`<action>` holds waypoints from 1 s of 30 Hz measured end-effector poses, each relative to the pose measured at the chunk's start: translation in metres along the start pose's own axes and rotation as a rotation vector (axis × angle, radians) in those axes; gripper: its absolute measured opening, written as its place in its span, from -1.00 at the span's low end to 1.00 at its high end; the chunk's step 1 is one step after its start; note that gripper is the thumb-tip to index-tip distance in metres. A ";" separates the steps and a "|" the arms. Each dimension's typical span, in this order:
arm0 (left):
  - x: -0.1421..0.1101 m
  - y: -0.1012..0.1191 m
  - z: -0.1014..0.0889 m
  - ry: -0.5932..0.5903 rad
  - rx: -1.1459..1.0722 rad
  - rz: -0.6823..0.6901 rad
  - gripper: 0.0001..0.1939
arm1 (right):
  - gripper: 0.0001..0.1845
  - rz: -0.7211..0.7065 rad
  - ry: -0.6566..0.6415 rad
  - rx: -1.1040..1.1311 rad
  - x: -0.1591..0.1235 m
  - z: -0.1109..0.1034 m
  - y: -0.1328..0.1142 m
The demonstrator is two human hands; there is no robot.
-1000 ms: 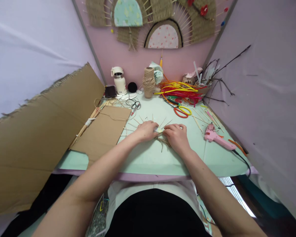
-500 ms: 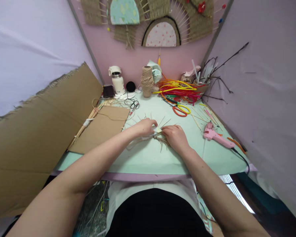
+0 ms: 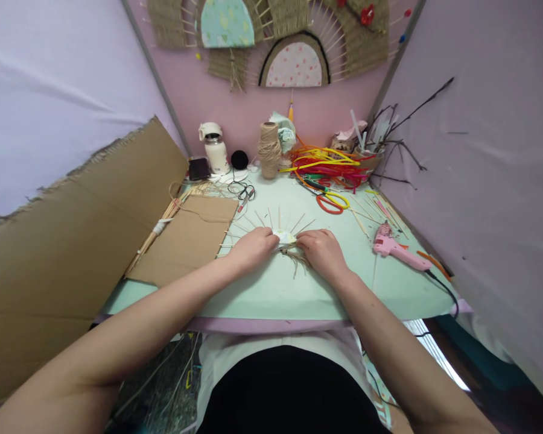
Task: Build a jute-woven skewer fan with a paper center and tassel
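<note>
A small half-round fan piece (image 3: 283,237) with pale patterned cloth lies on the table, thin sticks (image 3: 279,216) spreading from its curved edge like rays. A bunch of twine ends (image 3: 298,261) hangs from its lower side. My left hand (image 3: 256,244) has its fingers closed on the piece's left end. At the right end, my right hand (image 3: 320,248) pinches the edge between thumb and fingers. Both palms rest low, close to the tabletop, and the fingers cover the ends of the piece.
A pink glue gun (image 3: 396,248) lies at the right with its cord. Behind are scissors (image 3: 330,202), a twine spool (image 3: 269,150), coloured pipe cleaners (image 3: 328,163) and a white bottle (image 3: 215,150). Cardboard (image 3: 194,232) and bundled sticks (image 3: 158,228) lie left.
My left hand has moved from above the cloth down and left to the piece's left end, uncovering more cloth and sticks. My right hand has stayed in place.
</note>
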State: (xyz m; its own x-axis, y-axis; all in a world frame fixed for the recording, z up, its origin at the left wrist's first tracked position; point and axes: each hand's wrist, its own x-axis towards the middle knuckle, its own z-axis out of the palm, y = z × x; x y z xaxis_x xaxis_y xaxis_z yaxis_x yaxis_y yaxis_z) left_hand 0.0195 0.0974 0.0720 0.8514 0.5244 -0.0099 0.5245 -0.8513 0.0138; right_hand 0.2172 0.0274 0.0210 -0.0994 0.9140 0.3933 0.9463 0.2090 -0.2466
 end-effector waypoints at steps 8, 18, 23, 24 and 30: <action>-0.003 0.003 0.002 -0.033 -0.007 -0.048 -0.74 | -0.75 0.002 0.002 0.004 0.000 0.000 0.000; -0.019 0.000 0.015 0.010 0.114 0.107 -0.65 | -0.77 0.014 -0.013 0.022 0.000 0.002 0.002; -0.023 -0.009 0.031 0.219 0.025 0.064 -0.72 | -0.76 0.020 -0.034 0.026 0.002 -0.002 -0.001; -0.023 -0.010 0.034 0.253 -0.010 0.050 -0.73 | -0.77 0.023 -0.037 0.024 0.002 -0.002 -0.001; -0.021 -0.012 0.041 0.290 -0.136 0.009 -0.74 | -0.78 0.036 -0.045 0.003 0.004 -0.001 -0.001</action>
State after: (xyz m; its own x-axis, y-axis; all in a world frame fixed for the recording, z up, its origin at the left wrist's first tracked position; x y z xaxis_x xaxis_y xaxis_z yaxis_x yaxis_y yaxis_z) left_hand -0.0043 0.0959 0.0308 0.8107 0.5164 0.2758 0.4957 -0.8562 0.1459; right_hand 0.2163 0.0304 0.0233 -0.0795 0.9358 0.3436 0.9486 0.1770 -0.2624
